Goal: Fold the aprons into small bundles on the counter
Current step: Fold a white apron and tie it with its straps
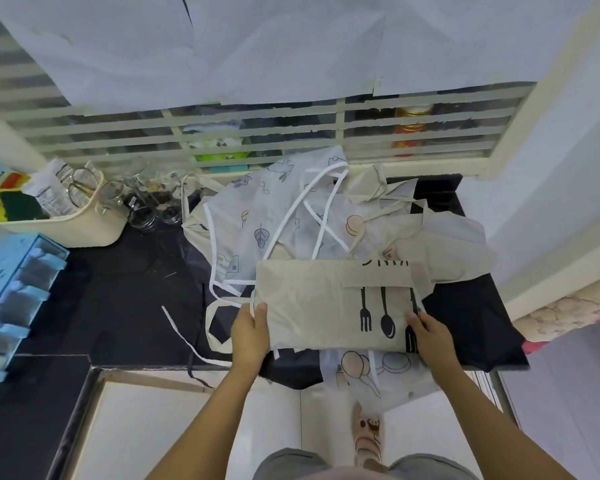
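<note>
Lying folded into a flat rectangle, the beige apron (326,306) sits at the near edge of the black counter (125,299), towards the counter's right half. Its long axis runs left to right, parallel to the counter's front edge. A fork, spoon and knife are printed in black near its right end, their handles towards the back of the counter and their heads towards the person; cut-off black lettering shows at its far edge, and a beige band lies across it above the cutlery.

The left hand (250,329) grips the apron's left end, thumb pressed on top of the cloth and the other fingers out of sight beneath it. The right hand (432,336) holds the right end, its fingers curled over the fabric beside the printed knife. A beige strap loop (219,323) trails from the left end onto the counter.

Under the folded piece, a black apron (471,327) spreads over the counter's right front corner, and a pale printed apron (378,368) hangs over the counter's front edge. Further back, a loose heap fills the middle and right of the counter: a translucent apron with white trim (274,209) and crumpled beige aprons (451,247).

At the counter's back left stand a cream basket (77,230) and, just beside it, clear glass jars (149,216). A blue organiser (11,289) lines the counter's left side
</note>
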The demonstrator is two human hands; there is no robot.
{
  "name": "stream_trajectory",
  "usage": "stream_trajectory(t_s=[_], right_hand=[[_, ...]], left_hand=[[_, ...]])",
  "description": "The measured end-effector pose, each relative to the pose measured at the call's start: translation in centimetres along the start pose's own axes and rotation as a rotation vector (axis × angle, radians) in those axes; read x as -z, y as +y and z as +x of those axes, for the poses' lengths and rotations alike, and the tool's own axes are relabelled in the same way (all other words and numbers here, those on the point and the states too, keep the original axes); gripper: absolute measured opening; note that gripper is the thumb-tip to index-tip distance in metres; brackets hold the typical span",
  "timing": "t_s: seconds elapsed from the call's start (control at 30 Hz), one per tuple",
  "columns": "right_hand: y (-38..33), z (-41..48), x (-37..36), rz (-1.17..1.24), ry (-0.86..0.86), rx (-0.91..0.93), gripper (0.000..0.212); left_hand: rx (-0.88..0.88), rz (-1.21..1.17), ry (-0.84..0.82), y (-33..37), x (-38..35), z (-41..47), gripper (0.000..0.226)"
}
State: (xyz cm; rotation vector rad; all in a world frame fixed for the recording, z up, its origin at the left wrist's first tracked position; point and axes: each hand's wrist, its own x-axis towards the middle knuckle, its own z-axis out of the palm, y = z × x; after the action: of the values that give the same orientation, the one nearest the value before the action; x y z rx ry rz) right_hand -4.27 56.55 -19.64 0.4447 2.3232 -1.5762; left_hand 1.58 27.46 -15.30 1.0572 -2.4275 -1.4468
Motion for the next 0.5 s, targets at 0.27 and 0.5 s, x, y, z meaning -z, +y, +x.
stream_trajectory(t_s=[0.27,0.5], right_hand=[[0.1,-0.6,-1.1,-0.236,0.091,0.074,0.031],[0.3,-0.3,-0.3,-0.328,0.264,0.051,0.020]], left_hand=[[-0.097,0.374,-0.053,-1.9,-0.2,2.4,0.029],[-0.599,0.351,0.109,-0.5,0.9,2.2,0.038]])
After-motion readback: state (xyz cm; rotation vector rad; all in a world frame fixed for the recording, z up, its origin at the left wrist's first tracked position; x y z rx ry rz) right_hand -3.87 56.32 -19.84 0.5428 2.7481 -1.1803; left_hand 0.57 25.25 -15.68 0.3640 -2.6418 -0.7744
